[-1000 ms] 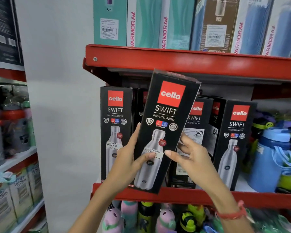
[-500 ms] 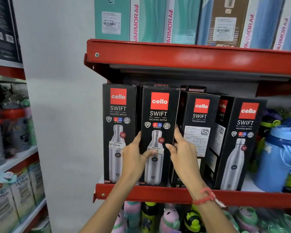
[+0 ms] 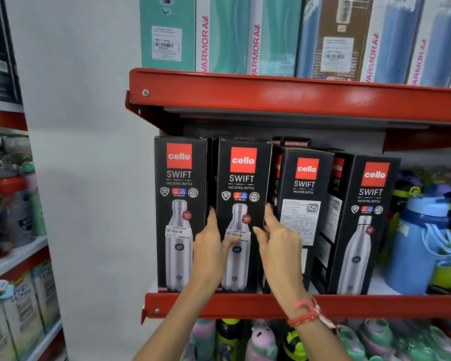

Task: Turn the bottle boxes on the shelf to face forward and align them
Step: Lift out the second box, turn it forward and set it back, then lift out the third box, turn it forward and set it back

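Black Cello Swift bottle boxes stand in a row on the red shelf. The leftmost box faces forward. Beside it stands the second box, front showing, upright on the shelf. My left hand grips its left edge with the thumb across its front, and my right hand grips its right edge. The third box is turned so its label side with printed text faces out. The fourth box stands angled, its front and left side both showing.
A blue bottle with a strap stands right of the boxes. The shelf above holds teal and blue boxes. Colourful bottles fill the shelf below. A white wall and another rack are at the left.
The second box went from tilted and lifted in both hands to upright on the shelf beside the leftmost box. Both hands stay on its edges.
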Motion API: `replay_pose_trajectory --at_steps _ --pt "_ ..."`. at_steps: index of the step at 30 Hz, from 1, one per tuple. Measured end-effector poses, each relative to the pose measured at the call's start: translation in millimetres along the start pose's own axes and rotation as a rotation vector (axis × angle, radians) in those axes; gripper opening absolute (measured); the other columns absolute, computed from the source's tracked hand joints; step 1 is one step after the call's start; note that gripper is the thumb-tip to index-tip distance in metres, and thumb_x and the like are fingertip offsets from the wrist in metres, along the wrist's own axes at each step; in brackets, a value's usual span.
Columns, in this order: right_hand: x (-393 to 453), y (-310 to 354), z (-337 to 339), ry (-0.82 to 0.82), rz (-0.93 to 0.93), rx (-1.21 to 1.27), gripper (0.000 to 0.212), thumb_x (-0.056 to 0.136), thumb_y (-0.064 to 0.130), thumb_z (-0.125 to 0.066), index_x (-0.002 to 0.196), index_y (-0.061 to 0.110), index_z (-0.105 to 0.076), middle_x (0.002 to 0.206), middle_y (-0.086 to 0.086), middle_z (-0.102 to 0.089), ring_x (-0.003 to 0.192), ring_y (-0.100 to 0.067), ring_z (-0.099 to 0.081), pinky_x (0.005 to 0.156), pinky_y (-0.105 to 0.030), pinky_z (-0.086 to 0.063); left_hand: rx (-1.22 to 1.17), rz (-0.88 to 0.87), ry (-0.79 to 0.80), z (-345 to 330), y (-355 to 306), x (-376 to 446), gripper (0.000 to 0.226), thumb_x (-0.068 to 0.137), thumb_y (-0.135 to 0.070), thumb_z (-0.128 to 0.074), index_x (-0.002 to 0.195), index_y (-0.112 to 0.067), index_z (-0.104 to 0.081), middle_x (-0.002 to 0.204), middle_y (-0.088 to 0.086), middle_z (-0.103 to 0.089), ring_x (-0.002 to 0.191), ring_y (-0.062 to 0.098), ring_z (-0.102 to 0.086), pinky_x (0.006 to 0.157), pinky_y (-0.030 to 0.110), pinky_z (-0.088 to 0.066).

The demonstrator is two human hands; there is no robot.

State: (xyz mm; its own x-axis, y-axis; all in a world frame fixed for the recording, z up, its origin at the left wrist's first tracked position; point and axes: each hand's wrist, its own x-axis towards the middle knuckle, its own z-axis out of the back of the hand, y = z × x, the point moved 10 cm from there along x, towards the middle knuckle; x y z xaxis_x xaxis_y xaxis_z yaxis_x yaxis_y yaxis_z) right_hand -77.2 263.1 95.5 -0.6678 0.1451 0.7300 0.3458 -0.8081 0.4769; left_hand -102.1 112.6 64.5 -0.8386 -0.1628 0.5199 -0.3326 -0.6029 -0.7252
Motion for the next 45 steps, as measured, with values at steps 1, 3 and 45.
replay_pose_trajectory --at_steps 1,3,45 --pt "-2 2 6 -0.039 0.009 0.007 0.052 0.089 0.015 -0.062 0.138 0.011 -0.047 0.076 -0.016 -0.073 0.068 -0.030 -0.068 0.071 -0.044 -0.057 0.011 -0.001 -0.001 1 -1 0 0.081 0.089 -0.021 -0.066 0.152 -0.012 -0.016 0.096 0.018 -0.067 0.078 0.021 -0.058 0.066 0.019 -0.038" --pt "-10 4 27 -0.196 0.046 0.065 0.042 0.087 0.011 -0.065 0.129 0.009 -0.058 0.078 -0.013 -0.075 0.064 -0.024 -0.069 0.067 -0.033 -0.058 0.034 -0.013 -0.018 5 -4 -4 0.078 0.090 -0.017 -0.064 0.152 -0.013 -0.017 0.112 0.017 -0.067 0.082 0.018 -0.058 0.071 0.014 -0.036" --pt "2 -66 115 0.502 0.072 0.703 0.076 0.087 0.013 -0.064 0.149 0.027 -0.023 0.143 0.011 -0.051 0.130 -0.001 -0.047 0.095 -0.009 -0.044 -0.417 -0.267 0.068 -33 -127 -63 0.084 0.073 -0.014 -0.082 0.145 -0.025 -0.041 0.127 -0.011 -0.067 0.114 -0.002 -0.063 0.102 0.030 -0.050"
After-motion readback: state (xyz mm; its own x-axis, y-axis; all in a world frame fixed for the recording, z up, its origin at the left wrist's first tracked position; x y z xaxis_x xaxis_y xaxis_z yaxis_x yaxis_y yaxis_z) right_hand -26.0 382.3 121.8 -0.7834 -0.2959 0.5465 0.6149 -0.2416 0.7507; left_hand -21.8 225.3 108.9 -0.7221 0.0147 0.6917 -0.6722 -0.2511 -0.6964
